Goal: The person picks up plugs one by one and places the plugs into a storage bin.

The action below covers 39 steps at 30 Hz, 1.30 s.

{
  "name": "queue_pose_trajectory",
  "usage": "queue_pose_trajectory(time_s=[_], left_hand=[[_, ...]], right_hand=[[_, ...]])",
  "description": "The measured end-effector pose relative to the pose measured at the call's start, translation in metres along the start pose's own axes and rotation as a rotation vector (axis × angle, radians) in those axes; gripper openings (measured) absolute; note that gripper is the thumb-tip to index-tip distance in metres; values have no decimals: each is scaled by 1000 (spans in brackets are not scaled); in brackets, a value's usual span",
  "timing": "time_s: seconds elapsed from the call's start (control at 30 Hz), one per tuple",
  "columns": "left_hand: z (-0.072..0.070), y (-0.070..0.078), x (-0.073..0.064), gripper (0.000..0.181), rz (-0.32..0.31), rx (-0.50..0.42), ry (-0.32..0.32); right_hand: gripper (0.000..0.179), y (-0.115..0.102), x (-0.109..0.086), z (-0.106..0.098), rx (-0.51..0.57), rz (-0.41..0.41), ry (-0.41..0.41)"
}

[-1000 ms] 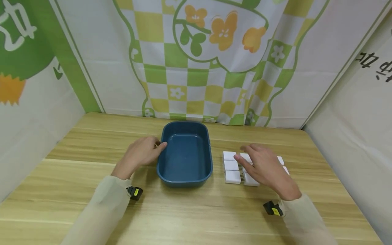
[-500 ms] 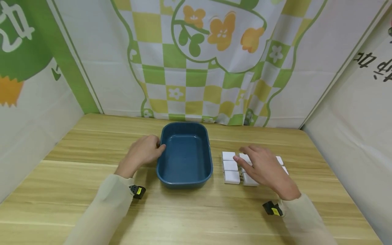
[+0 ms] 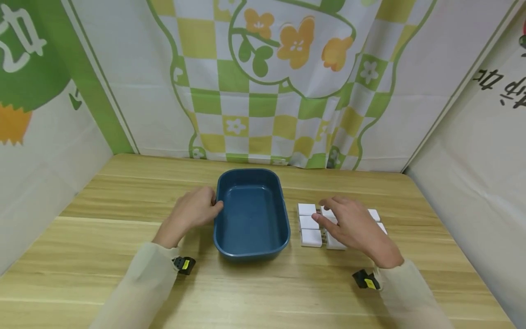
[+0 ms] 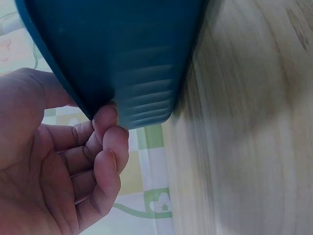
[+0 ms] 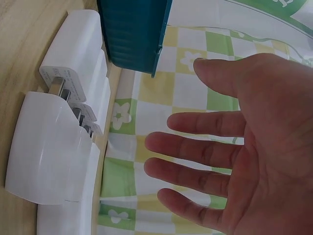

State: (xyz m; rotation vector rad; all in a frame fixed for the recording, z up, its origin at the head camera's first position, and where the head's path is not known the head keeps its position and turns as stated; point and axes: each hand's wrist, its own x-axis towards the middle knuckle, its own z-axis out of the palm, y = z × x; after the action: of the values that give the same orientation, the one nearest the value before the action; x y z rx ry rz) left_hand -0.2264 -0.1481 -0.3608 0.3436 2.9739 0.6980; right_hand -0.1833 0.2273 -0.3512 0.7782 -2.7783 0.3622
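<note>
A dark blue plastic basin (image 3: 250, 224) with rounded corners stands on the table, nothing inside it. My left hand (image 3: 190, 214) pinches its left rim, thumb over the edge and curled fingers (image 4: 115, 147) against the outer wall in the left wrist view. My right hand (image 3: 356, 225) hovers above a group of white plug adapters (image 3: 311, 237), holding nothing. In the right wrist view its fingers (image 5: 195, 147) are spread and nearly straight, apart from the white adapters (image 5: 49, 147), whose metal prongs show. Part of the group is hidden under that hand.
The wooden table (image 3: 263, 292) runs back to a checkered floral curtain (image 3: 263, 105). White fabric walls flank it on the left and right. A small black wrist camera (image 3: 365, 279) sits at the right cuff, another at the left cuff.
The basin has slid slightly toward me and to the right, my left hand staying on its rim. My right hand has barely moved; the adapters lie where they were.
</note>
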Motion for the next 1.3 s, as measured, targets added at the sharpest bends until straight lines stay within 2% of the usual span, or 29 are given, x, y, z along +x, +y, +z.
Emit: queue_pose_trajectory(time_s=[0.23,0.73,1.03,1.3], left_hand=[[0,2,-2,39,20,8,-3],[4,9,-4,45,54,27,-31],[5,13,-4,46,68,41,-40],[7,12,-4,47,66,55,-45]], right_hand=[[32,0,0,0,44,-7,-38],[35,7,-3,-10,77,-17,-138],[39,8,-2,-8,107,-9,-207],[33,0,0,0,75,-14,-261]])
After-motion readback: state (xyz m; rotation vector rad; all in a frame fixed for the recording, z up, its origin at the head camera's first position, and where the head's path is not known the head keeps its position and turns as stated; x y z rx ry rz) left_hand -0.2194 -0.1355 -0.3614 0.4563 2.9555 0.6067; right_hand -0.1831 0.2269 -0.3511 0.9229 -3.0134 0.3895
